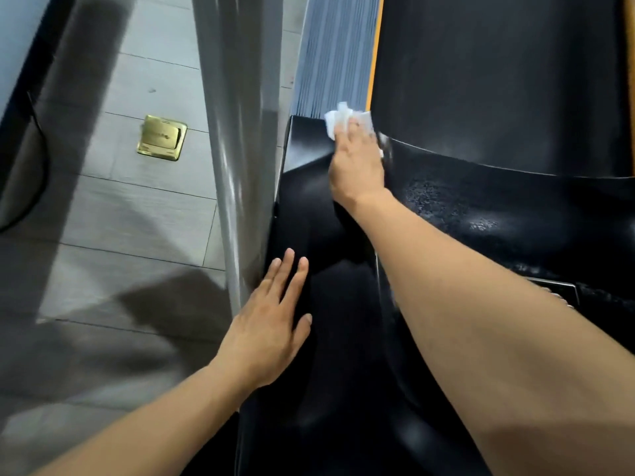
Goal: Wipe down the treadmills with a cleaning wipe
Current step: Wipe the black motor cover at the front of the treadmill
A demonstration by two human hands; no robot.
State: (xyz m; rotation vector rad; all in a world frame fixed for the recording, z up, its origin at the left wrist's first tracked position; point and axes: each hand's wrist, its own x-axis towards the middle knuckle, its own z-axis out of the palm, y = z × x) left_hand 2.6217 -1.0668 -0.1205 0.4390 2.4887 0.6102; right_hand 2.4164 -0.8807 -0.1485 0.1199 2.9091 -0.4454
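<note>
Two bare hands over a black treadmill [498,207], seen from the head view looking down

Right hand [357,166] far out on the glossy black housing, palm down on a crumpled white cleaning wipe [338,120]; wipe bunched beneath and beyond the fingers [360,132], pressed against the housing where the raised dark console shell meets the lower moulded panel. Cannot tell whether those fingers curl round the wipe or lie flat on it: blurred and partly hidden by the cloth

Left hand [271,324] nearer, released, fingers straight and slightly spread, resting flat on the left edge of the black housing, just beside a grey metal upright [237,132], grasping nothing

Faint speckled sheen on the black panel to the right of the wipe

Beyond the wipe, a ribbed blue-grey strip [338,53] with an orange edge line [376,46] running away into the far part of the scene

To the left of the upright, grey tiled floor [144,207] with a brass floor socket [162,137] set flush in it, well apart from both hands

Dark shadows across the near floor
</note>
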